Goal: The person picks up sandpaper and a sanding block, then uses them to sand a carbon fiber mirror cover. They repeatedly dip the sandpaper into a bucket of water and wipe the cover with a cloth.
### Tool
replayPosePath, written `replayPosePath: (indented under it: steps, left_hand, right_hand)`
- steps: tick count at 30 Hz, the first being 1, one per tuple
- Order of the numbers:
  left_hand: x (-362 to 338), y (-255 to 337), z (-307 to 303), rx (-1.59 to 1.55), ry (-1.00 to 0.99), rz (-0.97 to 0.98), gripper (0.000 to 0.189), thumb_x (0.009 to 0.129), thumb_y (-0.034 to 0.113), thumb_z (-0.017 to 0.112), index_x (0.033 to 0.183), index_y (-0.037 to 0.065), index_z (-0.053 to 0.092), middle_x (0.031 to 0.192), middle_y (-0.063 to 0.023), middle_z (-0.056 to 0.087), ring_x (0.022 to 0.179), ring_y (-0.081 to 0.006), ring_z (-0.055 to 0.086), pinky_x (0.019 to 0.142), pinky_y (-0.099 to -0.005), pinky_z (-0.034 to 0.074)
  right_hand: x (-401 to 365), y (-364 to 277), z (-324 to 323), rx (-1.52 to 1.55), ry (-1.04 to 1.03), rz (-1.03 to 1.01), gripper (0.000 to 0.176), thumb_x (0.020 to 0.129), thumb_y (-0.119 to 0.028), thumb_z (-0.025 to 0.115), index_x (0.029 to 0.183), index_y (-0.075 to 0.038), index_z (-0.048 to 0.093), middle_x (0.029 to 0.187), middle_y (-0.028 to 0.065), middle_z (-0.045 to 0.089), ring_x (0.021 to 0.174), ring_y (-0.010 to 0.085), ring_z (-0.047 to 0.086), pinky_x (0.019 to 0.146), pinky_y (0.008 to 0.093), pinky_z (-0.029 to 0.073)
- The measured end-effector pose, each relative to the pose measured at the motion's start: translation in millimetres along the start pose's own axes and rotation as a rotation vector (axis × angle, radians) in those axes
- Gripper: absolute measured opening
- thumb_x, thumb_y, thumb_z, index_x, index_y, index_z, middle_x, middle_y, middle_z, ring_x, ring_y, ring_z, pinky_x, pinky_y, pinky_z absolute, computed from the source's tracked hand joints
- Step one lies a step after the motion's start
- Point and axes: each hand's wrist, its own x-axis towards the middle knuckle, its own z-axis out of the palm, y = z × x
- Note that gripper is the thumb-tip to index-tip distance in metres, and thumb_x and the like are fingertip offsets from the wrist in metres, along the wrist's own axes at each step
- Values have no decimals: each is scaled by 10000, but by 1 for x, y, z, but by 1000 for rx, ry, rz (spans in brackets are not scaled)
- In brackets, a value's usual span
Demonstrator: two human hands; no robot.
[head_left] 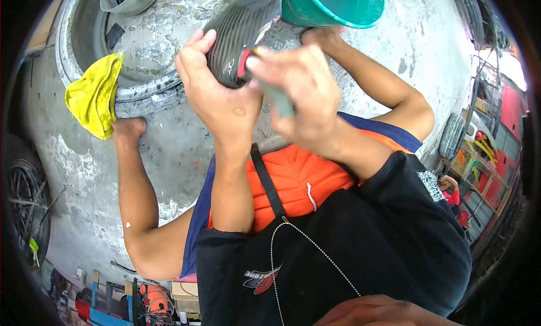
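Observation:
My left hand (222, 95) grips the near end of a dark, glossy curved piece with fine ribs (239, 30), its thumb and fingers around the edge. Close beside it, my right hand (304, 92) is closed on a small tool with a grey-green handle (280, 101). A red part (243, 62) shows at the tool's front, against the ribbed piece's near edge. Motion blurs the right hand, and its fingers hide much of the tool. I cannot make out the tool's exact kind.
A green bucket (360, 19) stands ahead. At left, a large tyre (70, 61) lies on the concrete floor, with a yellow cloth (93, 95) by its rim and a grey basin (135, 5) at its far side. Another wheel (25, 196) is far left; a person (449, 185) shows at right.

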Motion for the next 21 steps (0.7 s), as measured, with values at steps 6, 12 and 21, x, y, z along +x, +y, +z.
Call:
replayPosePath:
  steps: [6,12,21]
  left_hand:
    - [1,-4,1,41,4,27,547,606,-13,671,1143,-20,562,1160,-233,591,1154,-411,561,1024,-462,441]
    - [0,-5,1,-1,1,2,544,610,-9,687,1142,-9,571,1166,-227,595,1144,-416,572,1014,-459,453]
    - [11,-16,-10,-65,-96,30,611,596,128,788,1183,72,629,1299,-200,610,1237,-425,554,1103,-515,391]
  right_hand:
    - [15,33,10,-115,89,124,260,688,48,652,926,-48,685,938,95,704,836,292,623,733,431,476]
    - [21,63,-2,-139,22,205,172,767,-5,692,926,-66,716,937,68,728,872,324,649,723,414,512]
    - [57,43,-21,227,-276,39,300,783,123,730,1050,-13,724,1092,127,722,961,245,678,864,352,528]
